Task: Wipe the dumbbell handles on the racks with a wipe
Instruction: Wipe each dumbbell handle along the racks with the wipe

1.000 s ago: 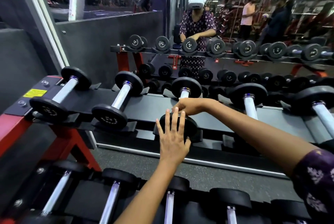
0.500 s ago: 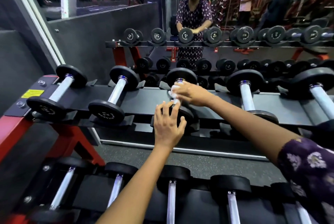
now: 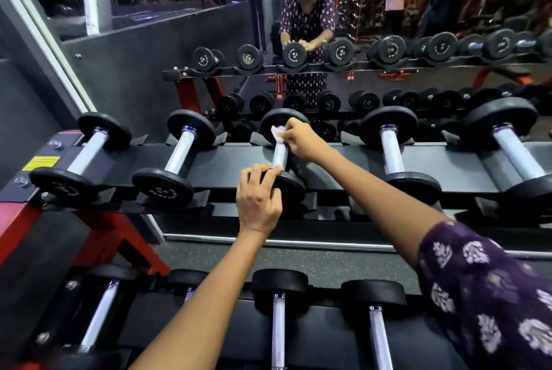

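We stood at the upper rack (image 3: 227, 160), where the third dumbbell (image 3: 282, 157) from the left lay in its cradle between its neighbours. Our right hand (image 3: 298, 141) was curled round the far end of that dumbbell's handle (image 3: 280, 157), pinching a white wipe (image 3: 276, 133) against the metal just beside the far plate (image 3: 283, 123). Part of the wipe stuck up above our fingers, crumpled. Our left hand (image 3: 258, 199) gripped the near plate (image 3: 288, 187) of the same dumbbell, fingers bent over its top edge and the fingertips touching the near end of the handle.

Two smaller dumbbells (image 3: 173, 166) rested to the left on the same rack, and two larger ones (image 3: 397, 157) to the right, each well apart from our hands. A yellow label (image 3: 41, 162) sat on the rack's left end, above its red frame (image 3: 18, 220). Below us a lower rack (image 3: 322, 336) held more dumbbells with their handles pointing toward us. A mirror (image 3: 418, 11) behind the rack showed the rows again. Our right sleeve (image 3: 484, 286), purple with a pale print, filled the lower right corner.
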